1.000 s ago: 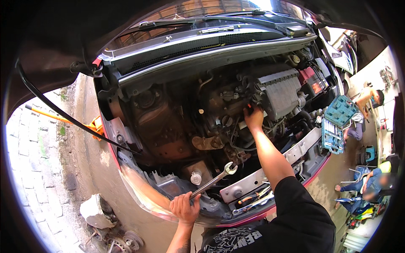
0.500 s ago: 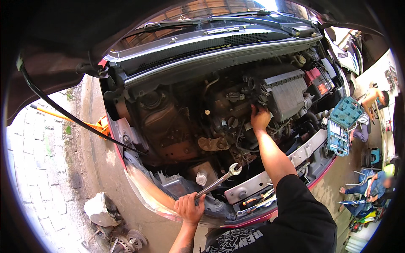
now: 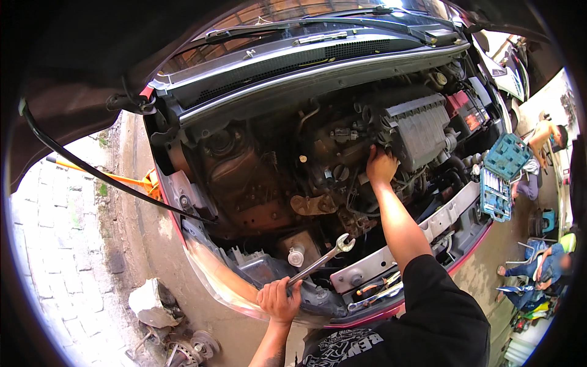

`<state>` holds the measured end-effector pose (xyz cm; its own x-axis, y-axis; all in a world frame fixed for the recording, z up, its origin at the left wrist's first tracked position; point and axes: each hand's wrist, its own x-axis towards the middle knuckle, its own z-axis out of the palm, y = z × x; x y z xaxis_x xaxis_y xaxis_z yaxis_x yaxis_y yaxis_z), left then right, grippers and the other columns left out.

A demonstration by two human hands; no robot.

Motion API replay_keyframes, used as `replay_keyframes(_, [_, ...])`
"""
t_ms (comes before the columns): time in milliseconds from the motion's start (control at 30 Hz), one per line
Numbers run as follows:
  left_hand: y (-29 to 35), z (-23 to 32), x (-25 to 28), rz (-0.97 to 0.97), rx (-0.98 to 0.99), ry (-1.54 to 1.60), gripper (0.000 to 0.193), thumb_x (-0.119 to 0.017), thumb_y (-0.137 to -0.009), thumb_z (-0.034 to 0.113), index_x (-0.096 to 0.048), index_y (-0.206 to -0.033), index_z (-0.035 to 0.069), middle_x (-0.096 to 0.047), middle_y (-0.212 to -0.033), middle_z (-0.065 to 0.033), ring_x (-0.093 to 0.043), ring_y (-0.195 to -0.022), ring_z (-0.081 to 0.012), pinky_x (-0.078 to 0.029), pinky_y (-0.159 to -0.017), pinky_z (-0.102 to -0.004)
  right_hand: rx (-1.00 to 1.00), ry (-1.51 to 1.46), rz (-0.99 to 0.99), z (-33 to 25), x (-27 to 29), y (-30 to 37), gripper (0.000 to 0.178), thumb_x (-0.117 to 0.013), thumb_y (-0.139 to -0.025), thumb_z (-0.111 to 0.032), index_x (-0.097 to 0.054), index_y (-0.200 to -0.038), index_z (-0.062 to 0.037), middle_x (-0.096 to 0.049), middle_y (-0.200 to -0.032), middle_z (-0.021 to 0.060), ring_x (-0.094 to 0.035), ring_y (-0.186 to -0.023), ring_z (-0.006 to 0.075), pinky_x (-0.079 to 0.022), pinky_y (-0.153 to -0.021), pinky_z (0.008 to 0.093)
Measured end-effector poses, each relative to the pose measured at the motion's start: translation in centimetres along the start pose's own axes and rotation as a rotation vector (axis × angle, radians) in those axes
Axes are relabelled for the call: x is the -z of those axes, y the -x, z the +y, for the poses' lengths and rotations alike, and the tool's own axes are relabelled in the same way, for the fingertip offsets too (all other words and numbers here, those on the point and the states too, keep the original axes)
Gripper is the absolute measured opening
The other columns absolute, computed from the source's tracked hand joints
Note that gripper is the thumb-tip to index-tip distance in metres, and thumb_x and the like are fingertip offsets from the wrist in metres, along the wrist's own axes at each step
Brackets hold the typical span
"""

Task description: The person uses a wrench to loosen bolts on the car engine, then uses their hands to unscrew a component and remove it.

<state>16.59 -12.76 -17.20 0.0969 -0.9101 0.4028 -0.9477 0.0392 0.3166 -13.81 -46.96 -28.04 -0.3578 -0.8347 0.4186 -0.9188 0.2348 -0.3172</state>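
Observation:
My left hand [image 3: 279, 300] is closed around the shank of a steel open-ended wrench [image 3: 321, 259]. The wrench slants up and right over the front of the engine bay, its jaw in the air near a white-capped reservoir [image 3: 296, 256]. Deeper in the bay, my right hand [image 3: 383, 166] reaches to the engine [image 3: 333, 150] beside the grey air filter box [image 3: 420, 131]. Its fingers look curled at a dark spot by the box's left side; what they grip is hidden. The black oil cap [image 3: 340, 173] sits just left of that hand.
Hand tools [image 3: 376, 287] lie on the car's front crossmember. At the bay's right edge rests an open teal socket case [image 3: 496, 189]; the battery [image 3: 469, 116] is behind it. A prop rod [image 3: 92, 165] crosses the left side. Two people [image 3: 544, 275] are off to the right.
The whole view has shifted slightly. Both hands keep nearly the same places, the wrench still in my left hand; my right hand has turned a little at the engine.

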Motion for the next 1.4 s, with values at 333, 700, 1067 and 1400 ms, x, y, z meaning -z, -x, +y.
replay_keyframes(333, [0.2,-0.1,-0.1,-0.002,-0.008,-0.002,0.030,-0.083,-0.087,0.039,-0.070,-0.096,0.014,-0.067,-0.084,0.0008,-0.064,-0.076,-0.0201,-0.042,-0.071,-0.0356,-0.021,-0.073,0.118,-0.1,-1.7,-0.1,0.031,-0.070,-0.095,-0.034,-0.078,-0.092,-0.0039,-0.071,-0.102,0.0224,-0.064,-0.095,0.0458,-0.050,-0.084,0.0542])
replay_keyframes(700, [0.3,-0.2,0.0,-0.018,-0.001,-0.010,0.030,-0.084,-0.087,0.038,-0.071,-0.098,0.014,-0.068,-0.086,0.0011,-0.065,-0.077,-0.0195,-0.042,-0.073,-0.0348,0.097,-0.231,0.199,-0.5,0.0,0.9,0.023,-0.073,-0.093,-0.028,-0.073,-0.099,-0.0060,-0.068,-0.098,0.0179,-0.063,-0.094,0.0426,-0.049,-0.081,0.0531])
replay_keyframes(1067, [0.1,0.0,0.1,-0.021,-0.005,-0.004,0.030,-0.084,-0.086,0.038,-0.071,-0.097,0.014,-0.068,-0.085,0.0010,-0.065,-0.076,-0.0195,-0.042,-0.072,-0.0349,0.060,-0.242,0.172,0.6,-1.4,0.7,0.023,-0.072,-0.094,-0.031,-0.076,-0.097,-0.0089,-0.073,-0.099,0.0131,-0.064,-0.097,0.0404,-0.045,-0.090,0.0545])
replay_keyframes(1400, [0.1,0.0,0.0,-0.010,-0.005,-0.007,0.029,-0.084,-0.086,0.037,-0.071,-0.097,0.014,-0.068,-0.084,0.0013,-0.065,-0.076,-0.0193,-0.042,-0.072,-0.0351,-0.007,-0.023,0.179,0.6,-0.6,1.3,0.038,-0.065,-0.099,-0.045,-0.078,-0.102,-0.0095,-0.073,-0.103,0.0132,-0.064,-0.101,0.0419,-0.045,-0.090,0.0559])
